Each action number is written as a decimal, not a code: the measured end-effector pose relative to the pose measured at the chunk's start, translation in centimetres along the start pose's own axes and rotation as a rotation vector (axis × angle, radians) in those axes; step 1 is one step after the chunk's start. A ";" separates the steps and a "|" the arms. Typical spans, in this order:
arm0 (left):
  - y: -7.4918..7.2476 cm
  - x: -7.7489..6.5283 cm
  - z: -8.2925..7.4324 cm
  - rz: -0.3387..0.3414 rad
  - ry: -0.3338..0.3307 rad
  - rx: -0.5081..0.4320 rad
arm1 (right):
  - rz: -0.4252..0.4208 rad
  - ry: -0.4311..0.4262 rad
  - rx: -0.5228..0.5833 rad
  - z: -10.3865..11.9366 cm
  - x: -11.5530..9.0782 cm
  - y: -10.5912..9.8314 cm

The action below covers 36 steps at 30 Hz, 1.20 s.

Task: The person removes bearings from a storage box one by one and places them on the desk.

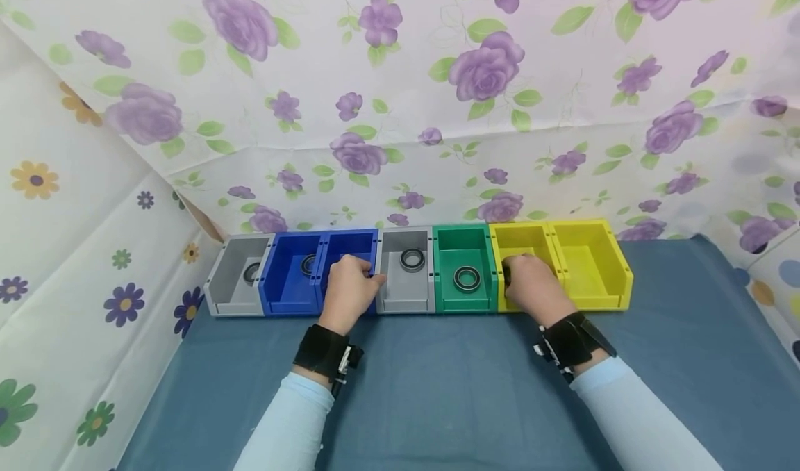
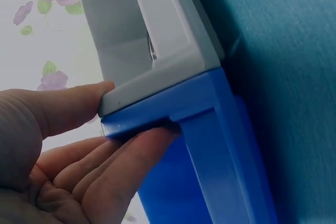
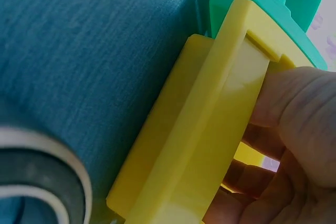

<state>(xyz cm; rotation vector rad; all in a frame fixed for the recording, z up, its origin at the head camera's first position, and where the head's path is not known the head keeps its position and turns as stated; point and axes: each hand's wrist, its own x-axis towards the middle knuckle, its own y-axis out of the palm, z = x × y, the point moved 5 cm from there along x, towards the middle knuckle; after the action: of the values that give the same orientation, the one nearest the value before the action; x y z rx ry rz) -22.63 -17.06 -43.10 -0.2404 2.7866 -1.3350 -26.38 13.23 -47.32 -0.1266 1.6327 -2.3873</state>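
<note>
In the head view, my left hand (image 1: 350,287) is at the boundary between the right blue bin (image 1: 350,240) and the middle grey bin (image 1: 406,303). The left wrist view shows its thumb on the grey rim and its fingers inside the blue bin, pinching the adjoining walls. My right hand (image 1: 534,287) reaches into the left yellow bin (image 1: 521,233), its fingers behind the front lip. A dark edge shows beside its fingertips, too covered to identify. Ring-shaped bearings lie in the middle grey bin, one bearing (image 1: 412,260), and in the green bin (image 1: 462,245), another bearing (image 1: 467,278).
Further left stand another blue bin (image 1: 290,294) and a grey bin (image 1: 234,304), each with a bearing inside. The right yellow bin (image 1: 584,262) ends the row. A blue cloth (image 1: 437,387) covers the table, with a flowered sheet (image 1: 425,110) behind.
</note>
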 end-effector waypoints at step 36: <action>0.5 -0.3 -0.6 -0.023 -0.041 0.017 | -0.305 -0.147 0.101 1.1 -4.9 -5.6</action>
<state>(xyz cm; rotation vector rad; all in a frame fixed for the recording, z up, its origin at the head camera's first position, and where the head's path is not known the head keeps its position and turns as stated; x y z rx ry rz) -22.44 -16.23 -43.06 -0.2972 2.7458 -1.3420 -22.26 15.42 -41.44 -0.5560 1.5144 -2.6022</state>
